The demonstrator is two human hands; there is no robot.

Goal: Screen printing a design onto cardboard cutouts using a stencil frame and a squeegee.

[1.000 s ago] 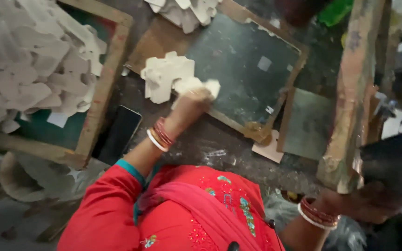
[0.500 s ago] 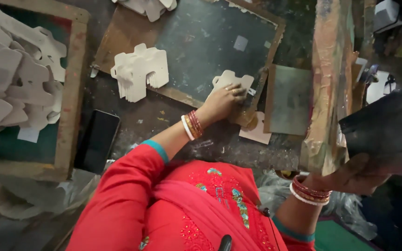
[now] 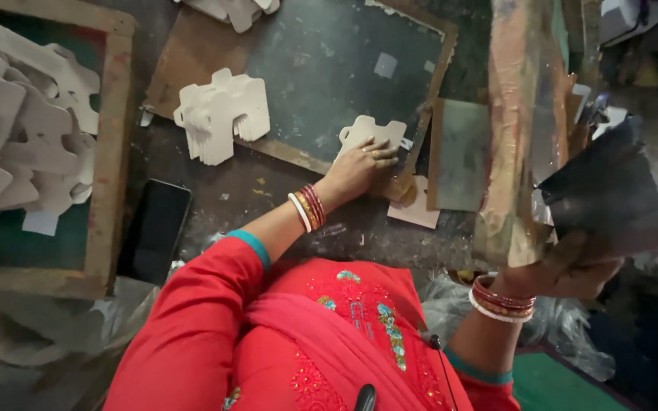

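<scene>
- Where half a second ago the left hand (image 3: pixel 359 169) was only arriving with the cut-out card piece (image 3: pixel 371 131), it now lies flat on it, fingers spread, pressing it onto the dark printing slab (image 3: pixel 329 68) near the slab's five-o'clock corner; this is an open, flat-palmed press, not a pinch.
- A second ago that same hand was back at the stack of cut-out pieces (image 3: pixel 222 114), at nine o'clock from where it is now, so one piece has crossed from stack to slab, and I judge the placing step nearly done.
- The right hand (image 3: pixel 565 270), at four o'clock from the card piece, has its grip closed around the lower edge of a dark flat tool (image 3: pixel 607 198), held up and clear of the worktop (image 3: pixel 268 198); it has drifted little across the three frames.
- A wooden-framed tray of finished pieces (image 3: pixel 112 152) sits at nine o'clock, well apart, with a black phone (image 3: pixel 155 228) just beside its frame.
- A smeared wooden beam (image 3: pixel 512 137) stands between the slab and the right hand.
</scene>
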